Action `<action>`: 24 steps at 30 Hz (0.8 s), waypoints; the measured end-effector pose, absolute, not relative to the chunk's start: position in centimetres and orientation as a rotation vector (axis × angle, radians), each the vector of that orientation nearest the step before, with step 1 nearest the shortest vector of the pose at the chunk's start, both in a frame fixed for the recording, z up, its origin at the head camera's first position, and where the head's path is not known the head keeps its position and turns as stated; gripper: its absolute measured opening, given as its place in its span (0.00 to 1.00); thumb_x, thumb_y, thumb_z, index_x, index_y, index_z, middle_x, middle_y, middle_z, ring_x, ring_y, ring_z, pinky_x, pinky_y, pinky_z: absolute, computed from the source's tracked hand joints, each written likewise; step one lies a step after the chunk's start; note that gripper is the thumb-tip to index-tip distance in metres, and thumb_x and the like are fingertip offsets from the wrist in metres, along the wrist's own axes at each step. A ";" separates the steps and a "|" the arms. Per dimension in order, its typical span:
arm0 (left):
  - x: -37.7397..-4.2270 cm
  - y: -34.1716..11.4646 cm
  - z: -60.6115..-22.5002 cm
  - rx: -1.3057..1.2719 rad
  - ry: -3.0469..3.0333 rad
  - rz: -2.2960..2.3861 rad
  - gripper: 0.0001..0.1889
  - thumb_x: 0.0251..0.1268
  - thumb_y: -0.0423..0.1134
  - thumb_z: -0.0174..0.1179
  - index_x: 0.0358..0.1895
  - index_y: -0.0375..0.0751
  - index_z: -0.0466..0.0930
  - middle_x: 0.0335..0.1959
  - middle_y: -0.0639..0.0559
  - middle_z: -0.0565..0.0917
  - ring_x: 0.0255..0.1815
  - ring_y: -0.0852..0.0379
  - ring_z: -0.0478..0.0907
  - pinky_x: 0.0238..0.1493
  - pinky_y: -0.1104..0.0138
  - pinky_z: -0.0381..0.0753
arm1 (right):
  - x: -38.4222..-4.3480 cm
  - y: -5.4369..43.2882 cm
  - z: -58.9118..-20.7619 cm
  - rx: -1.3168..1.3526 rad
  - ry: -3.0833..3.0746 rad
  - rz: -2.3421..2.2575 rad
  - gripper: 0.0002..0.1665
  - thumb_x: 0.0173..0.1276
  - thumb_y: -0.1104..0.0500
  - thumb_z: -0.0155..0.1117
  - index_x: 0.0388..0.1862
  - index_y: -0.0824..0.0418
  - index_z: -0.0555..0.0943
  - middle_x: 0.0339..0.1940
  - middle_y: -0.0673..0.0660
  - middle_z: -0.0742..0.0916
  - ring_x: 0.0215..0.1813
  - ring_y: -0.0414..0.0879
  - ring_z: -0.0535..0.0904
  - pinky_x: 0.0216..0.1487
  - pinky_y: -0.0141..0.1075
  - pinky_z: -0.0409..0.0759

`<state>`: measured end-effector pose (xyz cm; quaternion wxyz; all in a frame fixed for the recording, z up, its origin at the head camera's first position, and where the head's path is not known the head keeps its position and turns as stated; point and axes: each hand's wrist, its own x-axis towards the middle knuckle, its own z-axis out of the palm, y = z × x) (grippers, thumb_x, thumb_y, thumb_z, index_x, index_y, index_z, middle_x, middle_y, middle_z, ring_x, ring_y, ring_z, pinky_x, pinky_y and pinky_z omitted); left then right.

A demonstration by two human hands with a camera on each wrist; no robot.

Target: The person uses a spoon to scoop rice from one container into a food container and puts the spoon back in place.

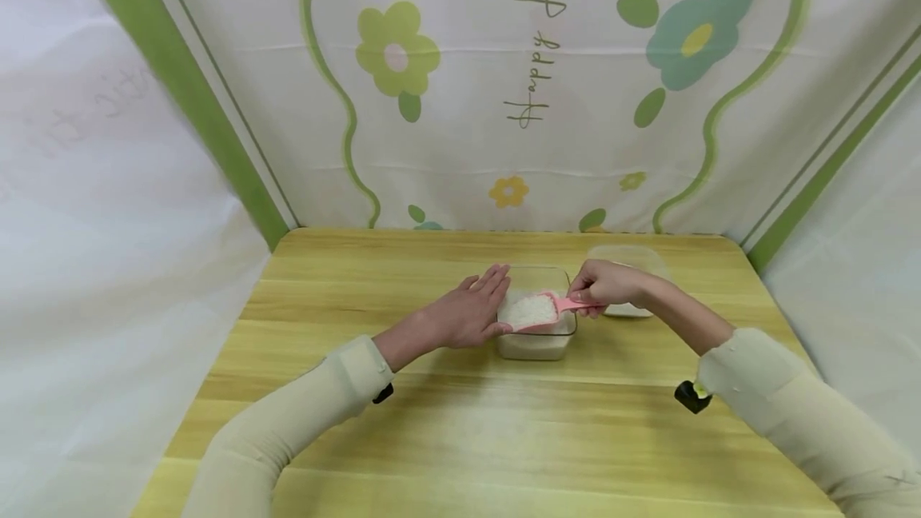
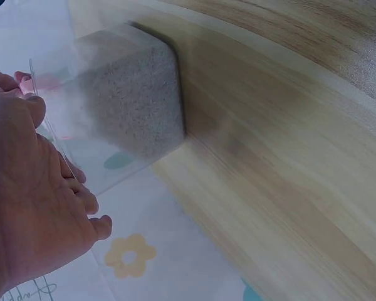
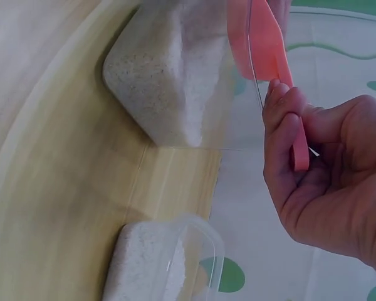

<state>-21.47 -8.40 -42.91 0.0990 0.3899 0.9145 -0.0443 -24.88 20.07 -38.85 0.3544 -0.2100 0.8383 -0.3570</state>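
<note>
A clear square container [image 1: 534,348] of white rice stands on the table, well filled in its lower part. My right hand [image 1: 608,284] grips the handle of a pink scoop [image 1: 564,304], its bowl loaded with rice [image 1: 531,310] at rim height over the container. The right wrist view shows the fingers [image 3: 282,119] curled round that handle. With fingers extended, my left hand [image 1: 475,314] rests against the container's left rim, its thumb near the scoop's tip. In the left wrist view the left hand [image 2: 44,194] lies along the clear wall.
A second clear container [image 3: 147,257], holding white rice, stands to the right and partly behind my right forearm. The wooden table [image 1: 345,278] ends at a printed fabric wall [image 1: 460,142] at the back, with more fabric at both sides.
</note>
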 end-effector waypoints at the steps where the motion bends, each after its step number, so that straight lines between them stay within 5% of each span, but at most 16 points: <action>1: -21.5 -8.5 -42.9 1.154 2.706 -0.124 0.43 0.78 0.65 0.31 0.81 0.35 0.39 0.83 0.42 0.35 0.84 0.50 0.33 0.80 0.53 0.52 | -24.8 20.2 -38.9 -0.534 2.160 -0.946 0.20 0.76 0.68 0.50 0.21 0.65 0.77 0.17 0.50 0.78 0.21 0.37 0.72 0.27 0.29 0.75; 15: -21.4 -8.7 -42.9 1.157 2.709 -0.082 0.43 0.78 0.65 0.33 0.81 0.35 0.39 0.83 0.41 0.35 0.84 0.48 0.33 0.80 0.52 0.51 | -23.9 22.2 -40.1 -0.495 2.187 -1.158 0.14 0.75 0.70 0.51 0.43 0.77 0.83 0.24 0.54 0.84 0.25 0.38 0.79 0.29 0.29 0.78; 24: -21.4 -8.6 -42.8 1.154 2.700 -0.092 0.44 0.78 0.65 0.32 0.81 0.34 0.39 0.83 0.41 0.35 0.84 0.48 0.33 0.81 0.52 0.50 | -23.6 23.0 -40.2 -0.479 2.210 -1.197 0.16 0.76 0.70 0.48 0.42 0.76 0.83 0.26 0.56 0.84 0.26 0.40 0.79 0.31 0.30 0.79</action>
